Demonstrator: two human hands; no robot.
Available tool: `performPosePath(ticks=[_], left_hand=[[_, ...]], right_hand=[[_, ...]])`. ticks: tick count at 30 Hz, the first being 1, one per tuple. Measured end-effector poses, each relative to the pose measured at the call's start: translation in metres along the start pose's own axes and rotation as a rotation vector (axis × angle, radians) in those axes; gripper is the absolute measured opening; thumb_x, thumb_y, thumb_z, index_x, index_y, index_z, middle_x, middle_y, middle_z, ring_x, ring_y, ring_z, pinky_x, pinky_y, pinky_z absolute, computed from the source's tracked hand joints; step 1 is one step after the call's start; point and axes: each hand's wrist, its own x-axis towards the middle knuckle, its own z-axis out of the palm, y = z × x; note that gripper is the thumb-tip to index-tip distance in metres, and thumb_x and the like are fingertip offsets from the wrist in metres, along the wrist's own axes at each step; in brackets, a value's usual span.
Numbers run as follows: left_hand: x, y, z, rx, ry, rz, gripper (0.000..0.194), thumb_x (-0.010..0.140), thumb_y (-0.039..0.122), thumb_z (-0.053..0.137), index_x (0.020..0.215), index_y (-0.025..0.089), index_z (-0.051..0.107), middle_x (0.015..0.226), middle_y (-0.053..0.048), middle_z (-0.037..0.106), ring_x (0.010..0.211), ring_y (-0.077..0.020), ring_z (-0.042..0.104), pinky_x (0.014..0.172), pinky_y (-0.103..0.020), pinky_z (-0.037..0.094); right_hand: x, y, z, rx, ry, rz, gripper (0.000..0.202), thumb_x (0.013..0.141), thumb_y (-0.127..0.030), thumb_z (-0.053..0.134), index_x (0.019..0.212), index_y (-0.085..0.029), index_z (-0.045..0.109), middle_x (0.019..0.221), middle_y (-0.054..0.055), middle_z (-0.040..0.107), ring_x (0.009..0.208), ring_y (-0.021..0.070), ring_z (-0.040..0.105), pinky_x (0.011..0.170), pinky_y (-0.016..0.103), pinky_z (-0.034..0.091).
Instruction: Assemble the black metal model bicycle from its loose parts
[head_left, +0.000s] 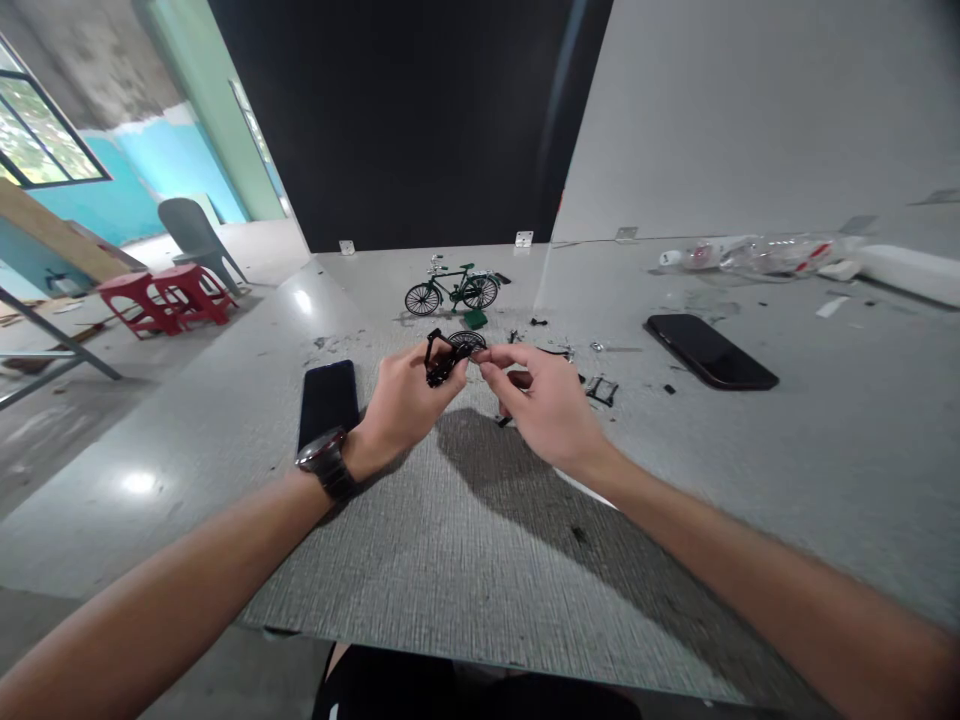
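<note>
A black model bicycle frame [437,362] with a small spoked wheel [468,341] is gripped in my left hand [409,395], just above the table. My right hand [551,405] meets it from the right, thumb and forefinger pinched together at the wheel's edge. Whatever lies between those fingertips is too small to make out. Behind both hands a finished-looking green model bicycle [454,287] stands upright, with a small green piece [475,319] in front of it. Loose black parts, among them a rack-like piece [601,390], lie beside my right hand.
One dark phone [328,400] lies by my left wrist, another [709,350] to the right. A clear plastic bottle [772,254] lies at the back right. A black panel [420,130] rises behind the table [420,560]. Red stools [169,298] stand on the floor at left.
</note>
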Motion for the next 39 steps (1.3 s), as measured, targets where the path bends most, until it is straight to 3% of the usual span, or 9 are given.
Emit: performPosePath(ticks=[4, 9, 15, 21, 27, 33, 39], left_hand=[[0.001, -0.001, -0.002, 0.056, -0.020, 0.055, 0.015, 0.092, 0.032, 0.058, 0.088, 0.020, 0.065, 0.084, -0.005, 0.069, 0.076, -0.0186, 0.061, 0.071, -0.032, 0.044], [0.003, -0.002, -0.005, 0.118, -0.044, 0.090, 0.018, 0.093, 0.033, 0.055, 0.081, 0.021, 0.061, 0.077, -0.004, 0.064, 0.072, -0.0183, 0.056, 0.070, -0.033, 0.042], [0.005, -0.004, -0.006, 0.157, -0.043, 0.086, 0.021, 0.092, 0.031, 0.057, 0.074, 0.022, 0.057, 0.071, -0.002, 0.058, 0.068, -0.0178, 0.053, 0.069, -0.033, 0.040], [0.004, -0.006, -0.005, 0.206, -0.043, 0.146, 0.025, 0.094, 0.031, 0.056, 0.071, 0.021, 0.052, 0.067, -0.001, 0.054, 0.064, -0.0162, 0.050, 0.064, -0.032, 0.038], [0.004, -0.009, -0.004, 0.261, 0.002, 0.218, 0.021, 0.093, 0.026, 0.058, 0.073, 0.020, 0.052, 0.068, -0.001, 0.056, 0.064, -0.0154, 0.050, 0.060, -0.032, 0.037], [0.003, -0.011, -0.004, 0.295, 0.007, 0.248, 0.021, 0.093, 0.028, 0.058, 0.074, 0.020, 0.052, 0.069, -0.002, 0.055, 0.066, -0.0160, 0.050, 0.060, -0.032, 0.038], [0.004, -0.011, -0.005, 0.348, -0.015, 0.258, 0.021, 0.094, 0.030, 0.056, 0.075, 0.020, 0.053, 0.071, -0.003, 0.055, 0.068, -0.0173, 0.050, 0.063, -0.033, 0.039]], right_hand=[[-0.001, -0.002, 0.002, 0.082, -0.021, 0.077, 0.026, 0.094, -0.043, 0.057, 0.098, -0.020, 0.069, 0.083, 0.005, 0.070, 0.049, 0.0120, 0.055, 0.046, 0.029, 0.043], [-0.001, -0.002, 0.004, 0.140, -0.034, 0.132, 0.027, 0.091, -0.046, 0.061, 0.101, -0.021, 0.064, 0.086, 0.006, 0.068, 0.054, 0.0133, 0.057, 0.046, 0.029, 0.045], [-0.001, 0.003, 0.004, 0.222, -0.021, 0.142, 0.023, 0.090, -0.041, 0.064, 0.102, -0.021, 0.060, 0.075, 0.002, 0.065, 0.060, 0.0158, 0.062, 0.056, 0.033, 0.052], [-0.001, 0.004, 0.005, 0.285, -0.017, 0.194, 0.021, 0.095, -0.043, 0.056, 0.096, -0.022, 0.054, 0.069, 0.000, 0.059, 0.055, 0.0138, 0.056, 0.047, 0.028, 0.044], [-0.003, 0.004, 0.008, 0.134, -0.035, 0.198, 0.029, 0.089, -0.044, 0.065, 0.105, -0.021, 0.056, 0.090, 0.003, 0.061, 0.070, 0.0149, 0.058, 0.058, 0.030, 0.046], [0.000, 0.008, 0.007, 0.246, -0.109, 0.231, 0.021, 0.092, -0.040, 0.061, 0.095, -0.020, 0.062, 0.071, 0.001, 0.059, 0.058, 0.0134, 0.052, 0.054, 0.030, 0.042], [-0.001, 0.005, 0.006, 0.223, -0.105, 0.242, 0.032, 0.095, -0.048, 0.053, 0.084, -0.020, 0.063, 0.069, 0.002, 0.057, 0.055, 0.0119, 0.047, 0.050, 0.029, 0.035]])
